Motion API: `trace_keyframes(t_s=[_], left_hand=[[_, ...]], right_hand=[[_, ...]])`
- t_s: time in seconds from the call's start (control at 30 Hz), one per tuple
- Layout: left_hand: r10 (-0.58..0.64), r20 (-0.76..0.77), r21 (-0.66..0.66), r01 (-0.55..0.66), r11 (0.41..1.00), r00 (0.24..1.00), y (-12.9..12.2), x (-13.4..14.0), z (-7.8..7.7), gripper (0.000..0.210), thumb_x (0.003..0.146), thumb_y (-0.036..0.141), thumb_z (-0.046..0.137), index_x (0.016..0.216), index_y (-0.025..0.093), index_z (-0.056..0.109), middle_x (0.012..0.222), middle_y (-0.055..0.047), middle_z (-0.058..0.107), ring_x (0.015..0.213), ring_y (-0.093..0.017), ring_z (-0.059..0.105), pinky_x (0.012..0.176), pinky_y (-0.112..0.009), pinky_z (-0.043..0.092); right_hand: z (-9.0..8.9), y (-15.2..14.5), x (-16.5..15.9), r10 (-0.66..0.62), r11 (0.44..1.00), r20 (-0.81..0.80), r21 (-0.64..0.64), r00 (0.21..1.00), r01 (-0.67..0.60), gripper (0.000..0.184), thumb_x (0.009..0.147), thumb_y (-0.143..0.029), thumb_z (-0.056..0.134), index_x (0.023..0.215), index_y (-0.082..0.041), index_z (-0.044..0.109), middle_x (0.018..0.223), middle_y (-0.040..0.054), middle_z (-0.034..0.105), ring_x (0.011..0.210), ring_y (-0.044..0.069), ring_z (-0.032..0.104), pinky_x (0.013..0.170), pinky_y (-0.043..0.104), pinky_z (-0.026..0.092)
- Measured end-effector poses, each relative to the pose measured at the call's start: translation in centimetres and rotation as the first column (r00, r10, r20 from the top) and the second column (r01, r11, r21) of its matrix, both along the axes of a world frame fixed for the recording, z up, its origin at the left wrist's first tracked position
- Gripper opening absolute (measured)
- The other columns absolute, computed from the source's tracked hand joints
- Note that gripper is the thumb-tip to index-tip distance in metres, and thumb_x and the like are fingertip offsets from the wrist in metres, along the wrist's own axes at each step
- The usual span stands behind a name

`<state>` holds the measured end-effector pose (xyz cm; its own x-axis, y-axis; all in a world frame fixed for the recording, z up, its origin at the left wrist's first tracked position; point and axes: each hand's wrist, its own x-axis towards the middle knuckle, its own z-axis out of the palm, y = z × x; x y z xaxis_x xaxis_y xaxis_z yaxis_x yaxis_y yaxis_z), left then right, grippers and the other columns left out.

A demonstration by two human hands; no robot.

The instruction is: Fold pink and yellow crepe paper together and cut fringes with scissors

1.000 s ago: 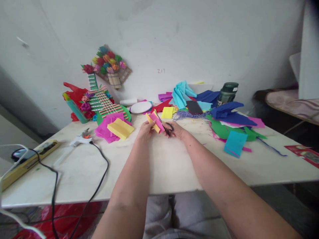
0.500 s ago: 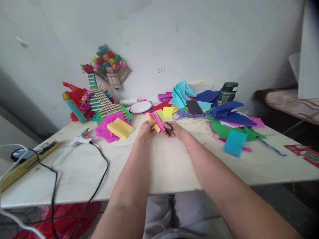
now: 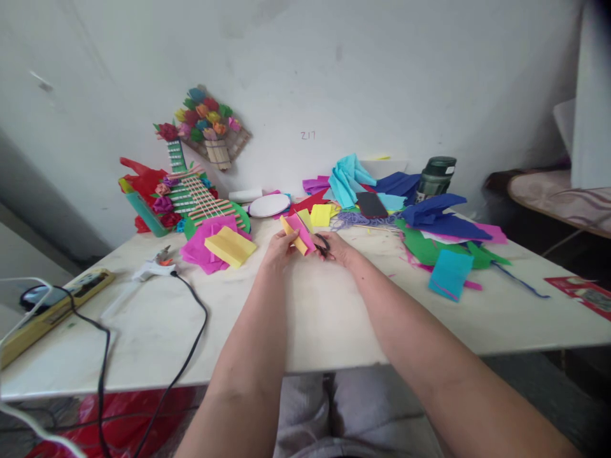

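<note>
Between both hands, above the table, are layered pieces of pink and yellow crepe paper [image 3: 301, 233]. My left hand [image 3: 281, 248] is closed on their left side, with the thumb on top. My right hand [image 3: 338, 247] is closed around the dark handles of a pair of scissors [image 3: 322, 242]. The scissor blades point up and to the left, lying against the pink paper. Just beyond the hands lies a yellow paper piece [image 3: 321, 215]. To the left, a folded yellow sheet [image 3: 230, 246] rests on magenta paper [image 3: 203, 247].
A hot glue gun [image 3: 155, 267] with its black cord [image 3: 200, 321] and a power strip [image 3: 57, 308] lie left. A decorated paper guitar [image 3: 191, 197] leans at back left. A phone [image 3: 372, 205], dark flask [image 3: 436, 176], blue paper [image 3: 442, 219] and turquoise paper [image 3: 450, 275] are right.
The scissor handles sit slightly closer together in my right hand. Both hands and the paper otherwise stay in nearly the same place.
</note>
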<state>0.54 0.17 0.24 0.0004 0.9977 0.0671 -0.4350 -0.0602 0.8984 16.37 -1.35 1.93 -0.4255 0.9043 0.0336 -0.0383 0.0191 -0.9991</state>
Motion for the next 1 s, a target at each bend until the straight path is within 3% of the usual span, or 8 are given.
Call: trace_keyframes(t_s=[0.57,0.8,1.0], left_hand=[[0.012,0.030,0.006,-0.012,1.000,0.999,0.1,0.0,-0.1,0.025,0.058,0.019,0.074,0.080,0.012,0.064,0.073,-0.005,0.066,0.064,-0.014,0.062,0.059,-0.023,0.050],[0.024,0.038,0.000,-0.024,1.000,0.999,0.1,0.0,-0.1,0.021,0.060,0.017,0.072,0.079,0.012,0.063,0.069,-0.005,0.066,0.064,-0.014,0.062,0.059,-0.023,0.050],[0.027,0.040,-0.005,-0.027,1.000,0.999,0.0,0.1,0.0,0.017,0.063,0.016,0.070,0.078,0.012,0.063,0.069,-0.005,0.066,0.061,-0.013,0.061,0.057,-0.022,0.050]], right_hand=[[-0.8,0.8,0.0,0.002,0.999,0.019,0.039,1.000,-0.003,0.029,0.073,-0.040,0.062,0.067,-0.016,0.048,0.044,-0.0060,0.049,0.030,0.003,0.042,0.024,0.012,0.019],[-0.8,0.7,-0.3,-0.014,0.998,0.023,0.054,1.000,0.013,0.025,0.071,-0.034,0.064,0.065,-0.016,0.048,0.042,-0.0074,0.047,0.029,0.004,0.040,0.025,0.013,0.019],[-1.1,0.9,0.0,0.016,0.998,0.025,0.058,1.000,-0.017,0.027,0.075,-0.041,0.060,0.070,-0.016,0.050,0.046,-0.0054,0.051,0.031,0.004,0.044,0.024,0.014,0.018]])
